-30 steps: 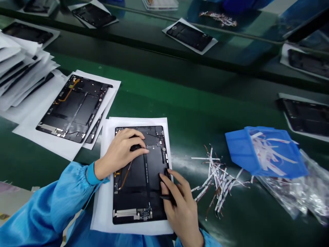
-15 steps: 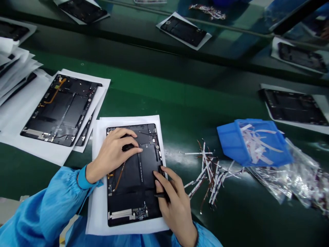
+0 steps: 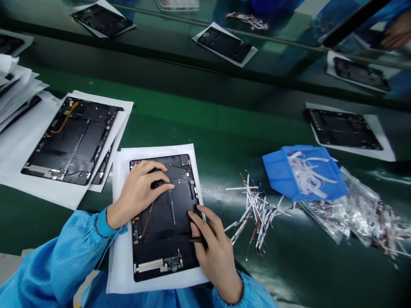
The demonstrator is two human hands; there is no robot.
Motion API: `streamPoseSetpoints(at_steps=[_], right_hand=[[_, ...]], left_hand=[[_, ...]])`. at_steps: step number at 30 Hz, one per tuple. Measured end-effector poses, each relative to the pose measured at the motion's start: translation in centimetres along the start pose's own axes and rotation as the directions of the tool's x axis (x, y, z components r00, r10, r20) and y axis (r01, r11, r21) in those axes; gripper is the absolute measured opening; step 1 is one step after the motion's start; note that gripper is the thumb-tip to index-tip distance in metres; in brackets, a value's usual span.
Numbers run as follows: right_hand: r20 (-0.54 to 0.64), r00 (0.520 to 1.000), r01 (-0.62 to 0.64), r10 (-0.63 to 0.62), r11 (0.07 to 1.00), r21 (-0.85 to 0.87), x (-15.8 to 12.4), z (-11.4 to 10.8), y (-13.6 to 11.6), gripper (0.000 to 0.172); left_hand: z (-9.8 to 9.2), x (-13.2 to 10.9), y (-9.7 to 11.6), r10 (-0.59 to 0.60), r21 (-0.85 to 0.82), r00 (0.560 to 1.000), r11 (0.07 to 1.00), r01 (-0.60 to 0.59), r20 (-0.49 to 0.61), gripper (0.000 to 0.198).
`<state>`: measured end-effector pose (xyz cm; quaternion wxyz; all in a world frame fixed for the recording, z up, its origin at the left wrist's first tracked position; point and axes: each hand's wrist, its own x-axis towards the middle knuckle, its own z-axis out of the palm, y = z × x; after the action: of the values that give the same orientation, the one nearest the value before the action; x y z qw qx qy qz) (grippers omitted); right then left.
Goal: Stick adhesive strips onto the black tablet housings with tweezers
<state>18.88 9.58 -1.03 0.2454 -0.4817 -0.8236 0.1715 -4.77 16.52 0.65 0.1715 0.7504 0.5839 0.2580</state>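
hands barely moved vs a sec ago: left hand (image 3: 136, 194) w/ fingers clenched on small black round part (image 3: 157, 184), right hand (image 3: 215, 256) gripping thin black pick (image 3: 197, 240), both over matte black rectangular tablet back (image 3: 167, 226) on white paper sheet (image 3: 121, 252).

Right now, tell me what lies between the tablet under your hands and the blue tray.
In the head view, a loose heap of white ribbon cables lies there on the green mat.
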Motion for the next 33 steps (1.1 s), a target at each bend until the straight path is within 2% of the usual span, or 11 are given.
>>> streamPoseSetpoints(at_steps=[6,12,14,16,18,22,26,30,33], right_hand=[[-0.007,1.000,0.006,-0.007,0.999,-0.042,0.0,0.1,0.0,0.031],[0.043,0.991,0.133,-0.128,0.975,-0.177,-0.3,-1.8,-0.6,0.043],[0.149,0.962,0.255,-0.230,0.949,-0.183,-0.7,-2.6,-1.0,0.050],[0.264,0.904,0.386,-0.336,0.908,-0.166,-1.0,-3.1,-1.5,0.056],[0.307,0.869,0.450,-0.387,0.877,-0.169,-1.1,-3.2,-1.9,0.059],[0.292,0.886,0.429,-0.360,0.875,-0.225,0.3,-2.3,-2.4,0.062],[0.268,0.920,0.350,-0.286,0.908,-0.231,3.5,-0.6,-2.4,0.057],[0.229,0.956,0.215,-0.186,0.970,-0.111,6.4,0.9,-2.0,0.058],[0.215,0.967,0.140,-0.136,0.990,-0.007,7.1,1.2,-1.6,0.060]], left_hand=[[0.1,0.0,0.2,-0.006,0.048,1.000,0.999,0.006,-0.005,0.014],[0.5,-0.2,0.5,0.045,0.225,0.998,0.974,-0.032,-0.049,0.016],[0.6,-0.3,0.5,0.057,0.223,0.996,0.974,-0.040,-0.068,0.016],[0.5,-0.3,0.5,0.062,0.197,0.994,0.980,-0.044,-0.089,0.019],[0.4,-0.4,0.6,0.066,0.166,0.990,0.985,-0.044,-0.124,0.022],[0.0,-0.6,0.6,0.056,0.073,0.974,0.997,-0.041,-0.221,0.022],[-0.5,-0.6,0.0,0.038,0.061,0.967,0.998,-0.023,-0.253,0.020],[-1.3,-0.2,-1.7,-0.021,0.081,0.968,0.996,0.042,-0.250,0.025],[-1.7,0.3,-3.3,-0.070,0.090,0.966,0.991,0.095,-0.249,0.032]])
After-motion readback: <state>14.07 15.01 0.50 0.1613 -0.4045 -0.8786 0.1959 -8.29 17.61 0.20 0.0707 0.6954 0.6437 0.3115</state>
